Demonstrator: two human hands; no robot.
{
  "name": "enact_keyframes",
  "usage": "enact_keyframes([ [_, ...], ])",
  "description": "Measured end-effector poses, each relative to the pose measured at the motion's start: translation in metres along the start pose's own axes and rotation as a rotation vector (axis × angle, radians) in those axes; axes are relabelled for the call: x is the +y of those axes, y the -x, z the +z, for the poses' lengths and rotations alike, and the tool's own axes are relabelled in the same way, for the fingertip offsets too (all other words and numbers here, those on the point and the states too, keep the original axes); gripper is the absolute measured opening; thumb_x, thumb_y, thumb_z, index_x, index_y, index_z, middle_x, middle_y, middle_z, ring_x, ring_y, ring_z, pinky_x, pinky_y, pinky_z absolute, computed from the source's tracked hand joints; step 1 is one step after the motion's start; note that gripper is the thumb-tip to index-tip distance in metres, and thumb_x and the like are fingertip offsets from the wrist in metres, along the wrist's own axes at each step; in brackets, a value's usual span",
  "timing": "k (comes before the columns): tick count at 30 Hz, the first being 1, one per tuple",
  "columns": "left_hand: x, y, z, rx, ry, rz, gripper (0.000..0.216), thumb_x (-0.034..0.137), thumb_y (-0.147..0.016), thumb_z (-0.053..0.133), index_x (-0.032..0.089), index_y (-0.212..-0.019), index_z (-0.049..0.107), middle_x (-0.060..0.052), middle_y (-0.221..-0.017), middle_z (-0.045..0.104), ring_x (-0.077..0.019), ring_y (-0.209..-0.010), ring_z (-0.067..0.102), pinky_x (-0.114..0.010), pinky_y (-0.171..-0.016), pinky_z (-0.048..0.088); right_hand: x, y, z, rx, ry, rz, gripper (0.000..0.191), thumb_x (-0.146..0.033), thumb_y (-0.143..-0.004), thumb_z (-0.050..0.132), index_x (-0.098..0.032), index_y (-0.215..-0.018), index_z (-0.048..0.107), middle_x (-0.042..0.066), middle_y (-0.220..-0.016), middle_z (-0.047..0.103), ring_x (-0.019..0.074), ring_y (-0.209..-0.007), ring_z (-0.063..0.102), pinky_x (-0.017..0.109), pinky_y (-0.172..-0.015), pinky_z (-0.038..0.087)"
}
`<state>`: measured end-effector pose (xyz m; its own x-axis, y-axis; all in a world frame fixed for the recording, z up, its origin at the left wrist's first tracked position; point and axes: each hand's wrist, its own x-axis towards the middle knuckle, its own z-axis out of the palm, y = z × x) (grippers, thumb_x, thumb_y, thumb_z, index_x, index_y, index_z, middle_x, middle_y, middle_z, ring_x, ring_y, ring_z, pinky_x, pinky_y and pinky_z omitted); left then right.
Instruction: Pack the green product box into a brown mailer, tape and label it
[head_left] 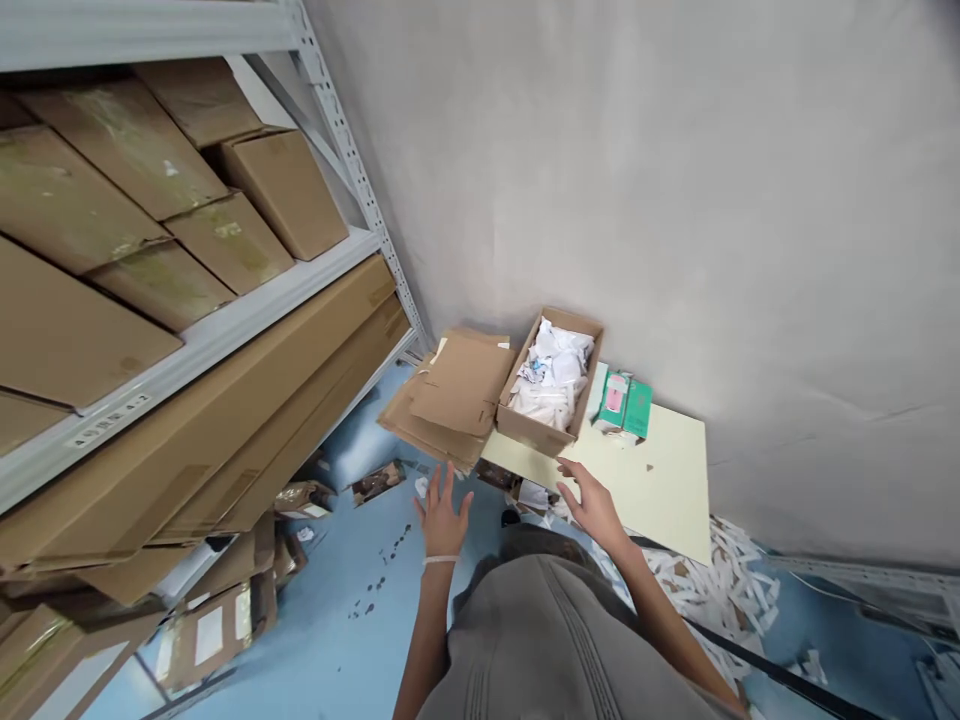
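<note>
My left hand (pixel 444 515) is held out with its fingers spread and nothing in it, just in front of a stack of flattened cardboard (pixel 461 385). A white band circles that wrist. My right hand (pixel 591 500) is also empty, its fingers apart, over the front edge of a pale yellow board (pixel 675 460). Beyond it stands an open cardboard box (pixel 536 432) filled with crumpled white paper (pixel 559 355). Right of the box, a green carton (pixel 637 408) with a pink patch lies on the board.
On the left rises a metal shelf rack (pixel 255 300) loaded with cardboard boxes (pixel 289 190). Worn boxes (pixel 210 635) and scraps lie on the blue floor (pixel 330 640). White paper strips (pixel 739 590) are heaped below the board at right. A grey wall (pixel 637 180) stands behind.
</note>
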<state>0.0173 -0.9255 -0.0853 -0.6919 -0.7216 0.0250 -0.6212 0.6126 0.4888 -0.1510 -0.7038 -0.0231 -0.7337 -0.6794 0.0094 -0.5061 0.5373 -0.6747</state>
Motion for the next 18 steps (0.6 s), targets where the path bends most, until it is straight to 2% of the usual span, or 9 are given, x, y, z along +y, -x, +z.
enact_keyframes([
  [3, -0.014, -0.023, -0.011, 0.023, -0.002, -0.066, 0.06, 0.045, -0.094, 0.041, 0.026, -0.15, 0.029, -0.014, -0.151, 0.037, -0.0332, -0.138, 0.036, -0.067, -0.109, 0.02, -0.056, -0.056, 0.033, -0.248, 0.019, -0.263, 0.045, -0.029, -0.093, 0.044, -0.027, -0.138, 0.045, 0.006, -0.127, 0.059, 0.0212, -0.118, 0.055, 0.036, -0.1, 0.043],
  [6, -0.034, -0.042, -0.019, 0.013, 0.003, -0.154, 0.059, 0.042, -0.093, 0.044, 0.027, -0.149, 0.031, -0.014, -0.149, 0.04, -0.0329, -0.135, 0.04, -0.066, -0.109, 0.022, -0.1, -0.114, 0.078, -0.369, 0.094, -0.418, 0.052, -0.026, -0.091, 0.049, -0.025, -0.142, 0.039, 0.009, -0.132, 0.054, 0.022, -0.122, 0.051, 0.038, -0.103, 0.04],
  [9, -0.056, -0.062, -0.017, -0.039, 0.024, -0.212, 0.058, 0.039, -0.093, 0.044, 0.026, -0.148, 0.032, -0.015, -0.149, 0.04, -0.0324, -0.135, 0.04, -0.066, -0.107, 0.025, -0.119, -0.17, 0.127, -0.353, 0.232, -0.329, 0.062, -0.026, -0.085, 0.059, -0.017, -0.143, 0.038, 0.017, -0.141, 0.045, 0.0283, -0.133, 0.04, 0.046, -0.108, 0.032],
  [13, -0.087, -0.107, -0.013, -0.141, 0.049, -0.169, 0.056, 0.038, -0.093, 0.042, 0.025, -0.147, 0.035, -0.015, -0.149, 0.04, -0.0325, -0.136, 0.039, -0.066, -0.107, 0.026, -0.117, -0.229, 0.188, -0.316, 0.353, -0.078, 0.085, -0.025, -0.072, 0.074, -0.012, -0.145, 0.034, 0.024, -0.154, 0.024, 0.0347, -0.143, 0.021, 0.05, -0.113, 0.022],
  [16, -0.114, -0.153, -0.02, -0.193, 0.057, -0.054, 0.056, 0.039, -0.093, 0.041, 0.024, -0.147, 0.035, -0.015, -0.146, 0.044, -0.0312, -0.136, 0.04, -0.062, -0.108, 0.028, -0.108, -0.252, 0.229, -0.282, 0.406, 0.029, 0.111, -0.017, -0.055, 0.084, -0.013, -0.15, 0.025, 0.023, -0.158, 0.01, 0.0357, -0.146, 0.006, 0.052, -0.117, 0.011],
  [18, -0.132, -0.186, -0.029, -0.215, 0.05, 0.02, 0.055, 0.037, -0.094, 0.041, 0.023, -0.147, 0.036, -0.015, -0.144, 0.046, -0.0305, -0.134, 0.042, -0.06, -0.109, 0.03, -0.104, -0.257, 0.252, -0.247, 0.412, 0.071, 0.117, -0.013, -0.051, 0.084, -0.016, -0.151, 0.024, 0.021, -0.158, 0.006, 0.0361, -0.146, 0.002, 0.053, -0.117, 0.007],
])
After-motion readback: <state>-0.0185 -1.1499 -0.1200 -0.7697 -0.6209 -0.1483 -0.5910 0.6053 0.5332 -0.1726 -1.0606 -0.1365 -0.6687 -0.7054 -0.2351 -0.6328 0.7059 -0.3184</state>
